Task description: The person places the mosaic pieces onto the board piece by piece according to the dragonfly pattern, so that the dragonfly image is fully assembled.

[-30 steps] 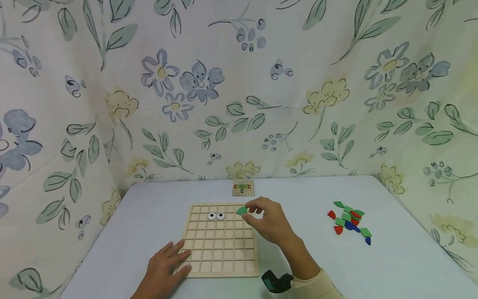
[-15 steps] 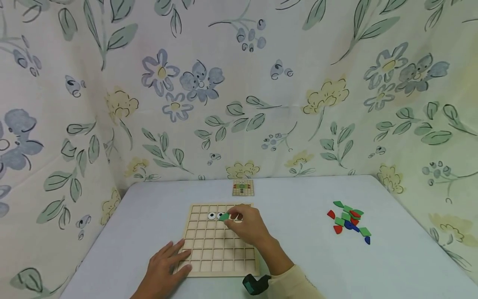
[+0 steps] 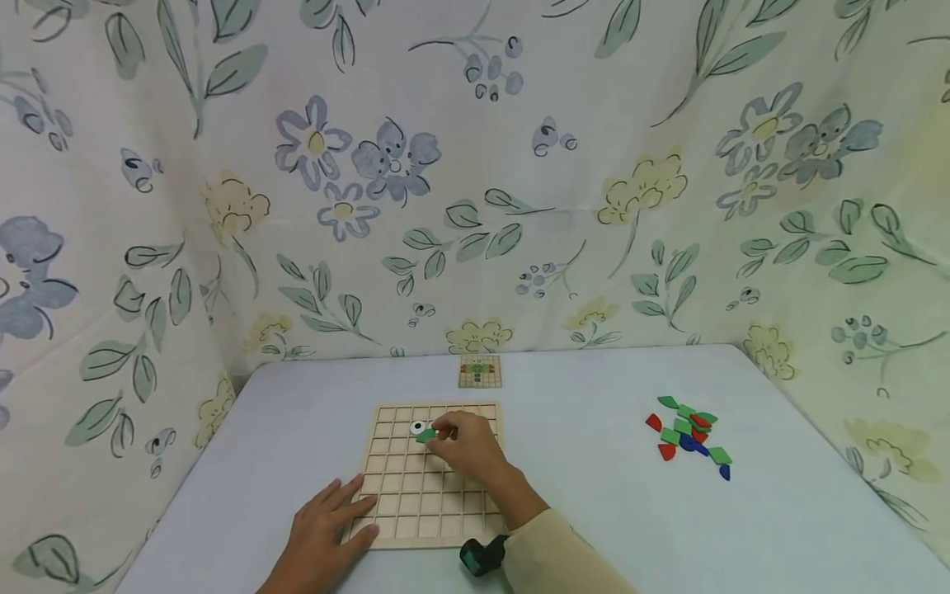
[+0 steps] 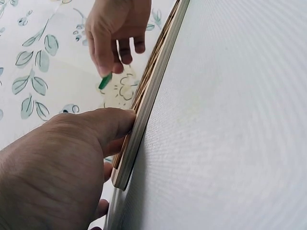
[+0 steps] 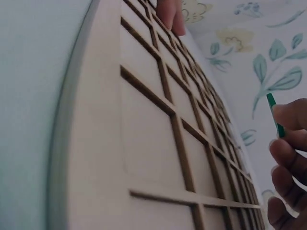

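Observation:
In the head view a wooden grid board [image 3: 416, 544] lies on the white table, and a round white eye piece [image 3: 418, 427] with a black dot sits in its upper part. My right hand [image 3: 471, 450] pinches a small green leaf-shaped piece [image 3: 425, 436] just above the board, by the eye piece. A second eye piece is hidden behind this hand. In the right wrist view the green piece [image 5: 276, 115] is edge-on between thumb and fingertip, apart from the board. My left hand [image 3: 322, 528] rests on the board's lower left edge, its fingers spread; the left wrist view shows its thumb [image 4: 112, 120] on the rim.
To the right lies a loose pile of green pieces [image 3: 670, 436], red pieces [image 3: 666, 452] and blue pieces [image 3: 690, 444]. A small picture card [image 3: 479, 371] of a coloured grid is at the table's back, before a floral curtain [image 3: 416, 272].
My right hand has moved left across the board with the green piece, from the right side to near the eye pieces, now covering one. The left hand has stayed on the board.

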`<action>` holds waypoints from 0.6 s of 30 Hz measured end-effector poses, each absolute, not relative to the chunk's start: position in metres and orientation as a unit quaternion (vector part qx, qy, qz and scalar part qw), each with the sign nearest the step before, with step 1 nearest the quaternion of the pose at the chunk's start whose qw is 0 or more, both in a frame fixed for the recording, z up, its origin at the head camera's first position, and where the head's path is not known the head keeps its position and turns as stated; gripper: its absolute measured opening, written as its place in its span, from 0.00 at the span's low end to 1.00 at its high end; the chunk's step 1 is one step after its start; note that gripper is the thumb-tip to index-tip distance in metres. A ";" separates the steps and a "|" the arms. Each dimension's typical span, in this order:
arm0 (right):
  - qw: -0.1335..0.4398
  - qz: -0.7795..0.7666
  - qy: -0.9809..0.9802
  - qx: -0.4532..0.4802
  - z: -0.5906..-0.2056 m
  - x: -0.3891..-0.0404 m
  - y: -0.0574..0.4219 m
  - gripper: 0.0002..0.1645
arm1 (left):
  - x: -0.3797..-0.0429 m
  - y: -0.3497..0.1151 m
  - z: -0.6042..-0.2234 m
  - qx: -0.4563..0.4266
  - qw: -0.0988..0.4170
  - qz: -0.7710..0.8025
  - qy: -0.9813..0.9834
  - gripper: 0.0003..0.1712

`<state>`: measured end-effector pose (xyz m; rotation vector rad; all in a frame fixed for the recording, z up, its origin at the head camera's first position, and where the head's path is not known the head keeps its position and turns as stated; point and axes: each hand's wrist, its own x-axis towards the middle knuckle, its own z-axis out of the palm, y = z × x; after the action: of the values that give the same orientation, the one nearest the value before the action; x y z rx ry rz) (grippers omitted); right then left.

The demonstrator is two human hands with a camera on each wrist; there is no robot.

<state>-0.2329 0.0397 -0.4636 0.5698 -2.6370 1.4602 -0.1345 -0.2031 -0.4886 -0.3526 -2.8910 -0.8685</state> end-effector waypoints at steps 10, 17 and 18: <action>0.012 0.456 -0.874 0.170 -0.473 -0.240 0.024 0.13 | -0.135 -0.202 -0.489 -0.114 0.058 -0.294 -0.947 0.26; 0.018 0.409 -0.897 0.166 -0.478 -0.244 0.019 0.14 | -0.135 -0.203 -0.490 -0.109 0.052 -0.288 -0.950 0.26; 0.018 0.406 -0.898 0.168 -0.479 -0.245 0.019 0.13 | -0.135 -0.203 -0.490 -0.109 0.053 -0.289 -0.950 0.26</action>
<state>-0.2449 0.0188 -0.4787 0.5209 -2.7910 1.2600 -0.1347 -0.2035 -0.4900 -0.3327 -2.8868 -0.8771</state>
